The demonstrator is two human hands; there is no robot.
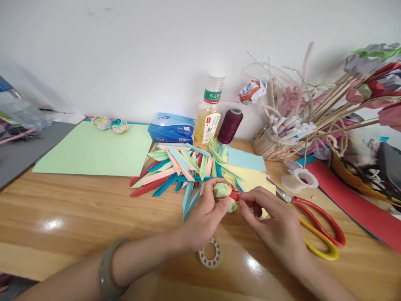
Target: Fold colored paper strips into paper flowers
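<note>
Between my hands is a small folded paper flower with light green and red parts. My left hand is closed round its left side, thumb in front and fingers behind. The fingertips of my right hand pinch at its red right side; the exact bit they grip is partly hidden. Behind the hands lies a heap of folded paper strips in red, teal, green, peach and light blue. Scissors with red and yellow handles rest on the table to the right of my right hand. Below the flower lies a tape roll.
Light green sheets carry two finished paper balls at the left. Along the wall stand a blue tissue pack, a drink bottle, a maroon thread spool and a basket of pens and paper flowers. Red paper lies right.
</note>
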